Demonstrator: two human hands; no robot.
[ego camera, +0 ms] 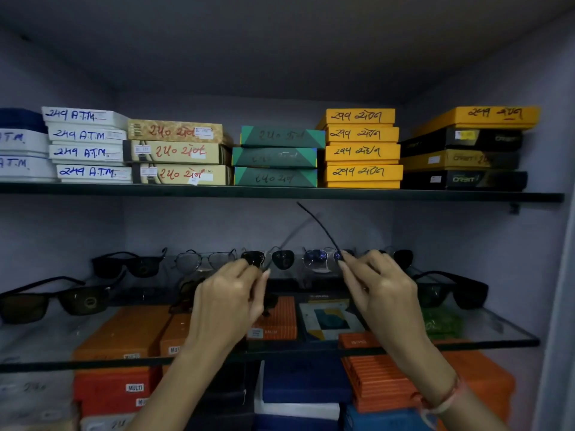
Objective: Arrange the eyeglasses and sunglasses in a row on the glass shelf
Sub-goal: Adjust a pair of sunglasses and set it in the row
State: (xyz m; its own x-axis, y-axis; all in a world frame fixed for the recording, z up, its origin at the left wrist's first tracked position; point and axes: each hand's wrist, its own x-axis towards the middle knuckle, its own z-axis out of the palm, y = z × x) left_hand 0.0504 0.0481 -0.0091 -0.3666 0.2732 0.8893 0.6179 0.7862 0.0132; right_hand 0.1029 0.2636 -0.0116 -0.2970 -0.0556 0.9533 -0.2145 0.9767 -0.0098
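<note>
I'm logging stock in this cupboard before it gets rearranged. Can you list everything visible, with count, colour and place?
Glass shelf: one, clear, middle of the cupboard.
Glasses: about eight pairs, mostly dark-lensed, one blue-lensed, one clear-lensed, spread along the glass shelf.
Held glasses: one pair, thin dark arm raised, between both hands; lenses hidden.
Upper shelf: one, dark-edged.
Upper boxes: white stack at left, then beige, green, yellow, black and yellow at right.
Lower boxes: many, orange, blue and white, below the glass; count unclear.
Left hand: pinching one end of the held glasses.
Right hand: pinching the raised arm's base.
</note>
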